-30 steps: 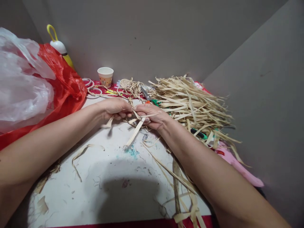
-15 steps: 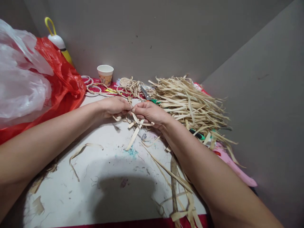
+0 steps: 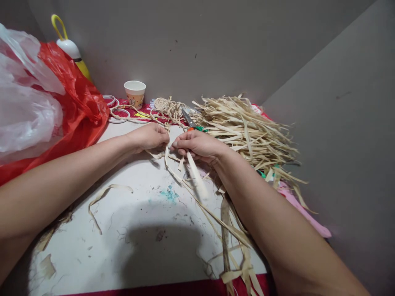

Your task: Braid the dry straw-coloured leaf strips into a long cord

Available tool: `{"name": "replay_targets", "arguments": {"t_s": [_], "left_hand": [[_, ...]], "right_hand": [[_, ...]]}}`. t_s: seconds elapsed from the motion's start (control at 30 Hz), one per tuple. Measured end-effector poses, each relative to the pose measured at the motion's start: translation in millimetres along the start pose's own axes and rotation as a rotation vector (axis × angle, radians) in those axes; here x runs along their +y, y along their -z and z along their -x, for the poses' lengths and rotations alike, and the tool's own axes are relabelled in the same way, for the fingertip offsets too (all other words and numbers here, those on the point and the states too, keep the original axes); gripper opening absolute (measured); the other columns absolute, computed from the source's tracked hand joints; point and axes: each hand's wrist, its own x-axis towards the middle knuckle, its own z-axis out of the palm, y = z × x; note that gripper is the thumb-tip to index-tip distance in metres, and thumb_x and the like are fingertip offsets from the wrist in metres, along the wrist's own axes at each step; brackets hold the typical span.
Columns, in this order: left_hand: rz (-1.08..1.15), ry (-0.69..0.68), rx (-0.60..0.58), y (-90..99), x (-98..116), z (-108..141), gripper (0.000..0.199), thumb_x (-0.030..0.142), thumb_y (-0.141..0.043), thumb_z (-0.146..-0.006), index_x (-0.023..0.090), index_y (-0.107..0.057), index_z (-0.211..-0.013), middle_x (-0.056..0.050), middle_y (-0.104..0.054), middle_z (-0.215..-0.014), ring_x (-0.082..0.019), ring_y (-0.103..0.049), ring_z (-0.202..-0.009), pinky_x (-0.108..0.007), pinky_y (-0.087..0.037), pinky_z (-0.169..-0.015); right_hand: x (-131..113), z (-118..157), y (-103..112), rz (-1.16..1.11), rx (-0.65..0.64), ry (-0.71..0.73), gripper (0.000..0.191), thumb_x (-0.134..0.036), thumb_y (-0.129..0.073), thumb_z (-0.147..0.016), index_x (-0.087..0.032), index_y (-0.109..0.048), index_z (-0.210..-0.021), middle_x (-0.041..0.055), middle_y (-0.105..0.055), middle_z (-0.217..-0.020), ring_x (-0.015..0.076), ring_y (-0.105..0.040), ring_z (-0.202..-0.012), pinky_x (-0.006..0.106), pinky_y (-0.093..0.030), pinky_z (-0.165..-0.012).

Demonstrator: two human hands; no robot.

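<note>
Close together at the middle of the white table, both hands work on pale dried plant strips. My left hand is closed, its fingertips pinching the strips near a braided cord. Just right of it, my right hand is also closed, with a wide pale strip hanging from its fingers, blurred at the lower end. A thinner strip curves down between the hands. Scissors with green and orange handles lie behind my right hand, beside a large bundle of dried strips.
Red and white plastic bags fill the left side, with a yellow bottle behind. A paper cup, white rings and a woven piece stand along the back. Loose strips hang over the front edge.
The hands have parted slightly. The wide strip under my right hand has swung to the right, and a thin strip now hangs between the hands. The view has shifted a little.
</note>
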Motion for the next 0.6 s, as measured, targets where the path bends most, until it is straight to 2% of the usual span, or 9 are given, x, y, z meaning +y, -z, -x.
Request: {"name": "replay_targets", "arguments": {"t_s": [0.1,0.23,0.37,0.47,0.6], "left_hand": [[-0.027,-0.011,0.036,-2.2,0,-1,0.030,0.009,-0.054,-0.078,0.015,-0.046,-0.050,0.006,-0.039,-0.041,-0.003,-0.031,-0.032,-0.019,-0.020,-0.037],[-0.044,-0.012,0.036,-4.6,0,0,0.024,0.009,-0.055,-0.077,0.014,-0.052,-0.054,0.005,-0.046,-0.043,-0.002,-0.034,-0.034,-0.017,-0.022,-0.037],[0.034,-0.007,-0.006,-4.5,0,1,0.030,0.007,-0.051,-0.077,0.015,-0.047,-0.048,0.004,-0.047,-0.039,-0.002,-0.030,-0.029,-0.018,-0.018,-0.035],[0.122,0.016,-0.024,-3.7,0,2,0.035,0.006,-0.049,-0.075,0.016,-0.040,-0.043,0.006,-0.037,-0.032,-0.002,-0.026,-0.027,-0.020,-0.014,-0.034],[0.168,0.034,-0.010,-3.7,1,3,0.034,0.005,-0.050,-0.073,0.016,-0.039,-0.043,0.007,-0.031,-0.032,-0.002,-0.024,-0.028,-0.019,-0.011,-0.034]], "right_hand": [[-5,4,-4,0.026,0.129,-0.037,0.015,-0.013,-0.059,-0.074,-0.010,-0.058,-0.059,-0.0024,-0.051,-0.038,0.0015,-0.028,-0.026,0.014,-0.017,-0.026],[-13,10,-17,-0.169,0.135,-0.079,0.014,-0.008,-0.053,-0.071,-0.010,-0.057,-0.058,-0.0005,-0.052,-0.038,0.0022,-0.029,-0.026,0.014,-0.018,-0.025],[-12,12,-34,-0.241,0.145,-0.046,0.014,-0.007,-0.051,-0.071,-0.010,-0.057,-0.058,0.0042,-0.060,-0.046,0.0020,-0.030,-0.026,0.014,-0.017,-0.026],[-6,9,-44,-0.136,0.175,0.020,0.022,-0.007,-0.050,-0.073,-0.012,-0.054,-0.052,0.0041,-0.061,-0.047,0.0025,-0.031,-0.027,0.016,-0.017,-0.027],[0,7,-52,0.147,0.273,0.081,0.029,-0.010,-0.049,-0.075,-0.014,-0.055,-0.047,0.0013,-0.055,-0.040,0.0047,-0.033,-0.027,0.018,-0.021,-0.027]]}}
